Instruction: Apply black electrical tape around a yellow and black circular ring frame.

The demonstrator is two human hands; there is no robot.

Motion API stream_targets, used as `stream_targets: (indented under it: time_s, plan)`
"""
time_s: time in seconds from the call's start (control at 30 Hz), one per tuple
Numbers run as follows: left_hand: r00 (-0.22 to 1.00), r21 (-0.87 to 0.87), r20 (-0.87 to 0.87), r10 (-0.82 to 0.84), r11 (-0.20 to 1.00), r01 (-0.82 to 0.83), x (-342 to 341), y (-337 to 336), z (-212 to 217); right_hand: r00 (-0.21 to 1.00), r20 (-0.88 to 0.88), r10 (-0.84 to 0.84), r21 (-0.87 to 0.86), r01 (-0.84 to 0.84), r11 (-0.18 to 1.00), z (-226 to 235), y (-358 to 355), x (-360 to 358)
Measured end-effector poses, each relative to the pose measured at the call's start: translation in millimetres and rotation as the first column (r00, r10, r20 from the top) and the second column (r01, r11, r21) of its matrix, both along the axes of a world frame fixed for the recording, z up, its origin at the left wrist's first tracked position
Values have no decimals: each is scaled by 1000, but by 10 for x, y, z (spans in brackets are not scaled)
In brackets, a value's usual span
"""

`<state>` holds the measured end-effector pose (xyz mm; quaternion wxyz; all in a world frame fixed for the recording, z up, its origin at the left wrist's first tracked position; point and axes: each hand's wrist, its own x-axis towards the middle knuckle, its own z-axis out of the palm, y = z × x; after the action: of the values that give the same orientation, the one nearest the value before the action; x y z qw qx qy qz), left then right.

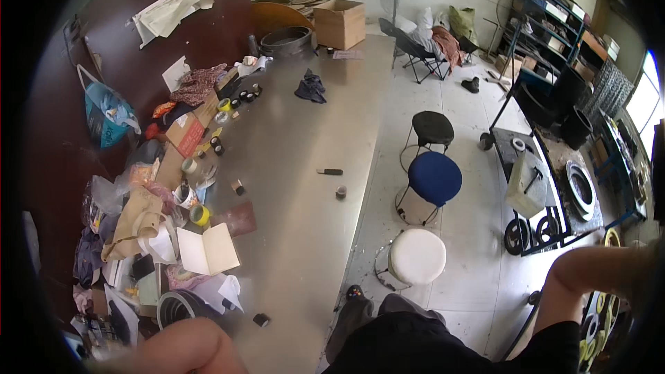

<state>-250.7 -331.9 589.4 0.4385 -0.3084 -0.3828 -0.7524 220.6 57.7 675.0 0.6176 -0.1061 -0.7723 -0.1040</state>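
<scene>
Where the room opens out, pale floor tiles (457, 187) fill the right half, bounded by a dark red-brown wall (138, 83) on the left and a pale wall at the back. Long grey metal desk (305, 131): runs from the near edge to the far end, bare along its right side, heaped with bags, paper and tape rolls along the wall side. Metal shelving rack (554, 21): far right corner, loaded. Wheeled cart (547, 187): right of the stools, carrying a round ring-shaped part. Cardboard box (339, 22): far end of desk, open. Folding chair (422, 52): beyond the desk, draped with cloth. Stools, three, in a line beside the desk: black (432, 128), blue (435, 177), white (417, 256). Open notebook (208, 249): near left part of desk, blank pages up. Dark rag (310, 87): mid-desk, far end. Small knife (330, 172) and a little dark roll (341, 192): lying apart on bare metal. Both forearms enter from below, left arm (187, 350) nearest the notebook; neither hand is in frame, so whether the fingers are apart or together cannot be told.
</scene>
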Motion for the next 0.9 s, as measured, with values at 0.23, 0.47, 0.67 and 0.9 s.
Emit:
stream_targets:
  time_s: [0.23, 0.47, 0.67, 0.9]
  plan:
    - [431, -505, 861, 269, 362, 784, -17, 1408, -3279, 906, -377, 191, -912, -327, -249, -2853, 563, -1074]
    - [541, -610, 755, 369, 92, 787, 324, 2429, -4663, 664, 145, 733, -873, 435, -221, -4578, 278, -2755]
    - [521, -680, 705, 481, 247, 691, -74, 3029, -4874, 256, 604, 754, -788, 333, 518, -5095, 651, -4348]
    - [474, -774, 542, 694, 193, 603, -278, 3726, -4870, 172, -204, 964, -934, 261, -244, -5440, 1385, -4926]
